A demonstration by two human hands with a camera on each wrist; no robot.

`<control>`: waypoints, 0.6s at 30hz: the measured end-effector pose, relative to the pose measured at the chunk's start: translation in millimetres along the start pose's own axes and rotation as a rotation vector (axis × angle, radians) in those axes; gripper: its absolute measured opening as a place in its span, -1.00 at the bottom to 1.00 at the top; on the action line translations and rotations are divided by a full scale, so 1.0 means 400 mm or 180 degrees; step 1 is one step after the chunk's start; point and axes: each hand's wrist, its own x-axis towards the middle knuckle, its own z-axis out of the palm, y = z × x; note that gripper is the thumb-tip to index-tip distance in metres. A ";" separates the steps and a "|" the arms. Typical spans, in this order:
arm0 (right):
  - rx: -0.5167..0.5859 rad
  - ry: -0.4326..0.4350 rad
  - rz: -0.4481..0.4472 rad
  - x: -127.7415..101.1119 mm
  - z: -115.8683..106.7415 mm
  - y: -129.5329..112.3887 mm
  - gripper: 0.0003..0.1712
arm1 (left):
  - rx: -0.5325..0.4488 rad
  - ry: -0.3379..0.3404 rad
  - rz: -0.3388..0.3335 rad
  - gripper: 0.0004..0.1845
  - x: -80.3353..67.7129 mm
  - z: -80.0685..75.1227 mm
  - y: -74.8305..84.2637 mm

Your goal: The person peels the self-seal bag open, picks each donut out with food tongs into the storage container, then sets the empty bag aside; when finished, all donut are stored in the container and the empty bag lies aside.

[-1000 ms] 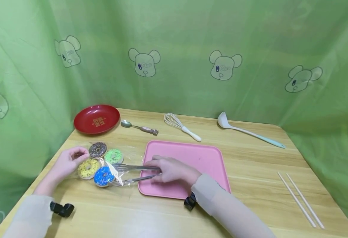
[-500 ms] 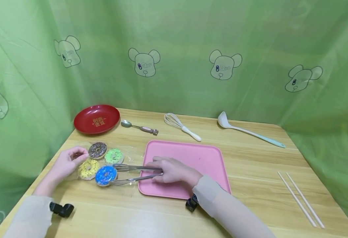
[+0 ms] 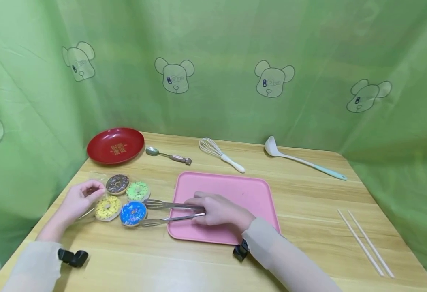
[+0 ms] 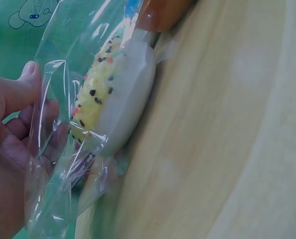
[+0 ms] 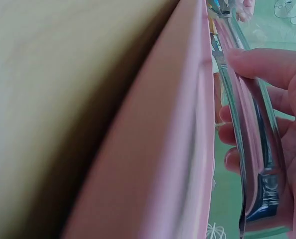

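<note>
Right hand [image 3: 220, 211] wrapped round the tongs [image 3: 180, 206], left hand [image 3: 78, 202] pinching the clear bag [image 4: 53, 184], and the blue donut [image 3: 127, 217] sits at the tongs' tips beside the yellow donut [image 3: 112, 211]: snagging plastic or an off-centre squeeze could easily spin it loose!

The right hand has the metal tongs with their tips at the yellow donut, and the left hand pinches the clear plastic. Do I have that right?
Wrong donut: the metal tongs have their tips at the blue donut, not the yellow donut, as the head view shows. The rest is right.
</note>
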 end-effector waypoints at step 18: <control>-0.0264 -0.0082 -0.0311 0.065 -0.005 -0.034 -0.43 | -0.0067 -0.0106 -0.0052 -0.82 -0.011 -0.004 0.004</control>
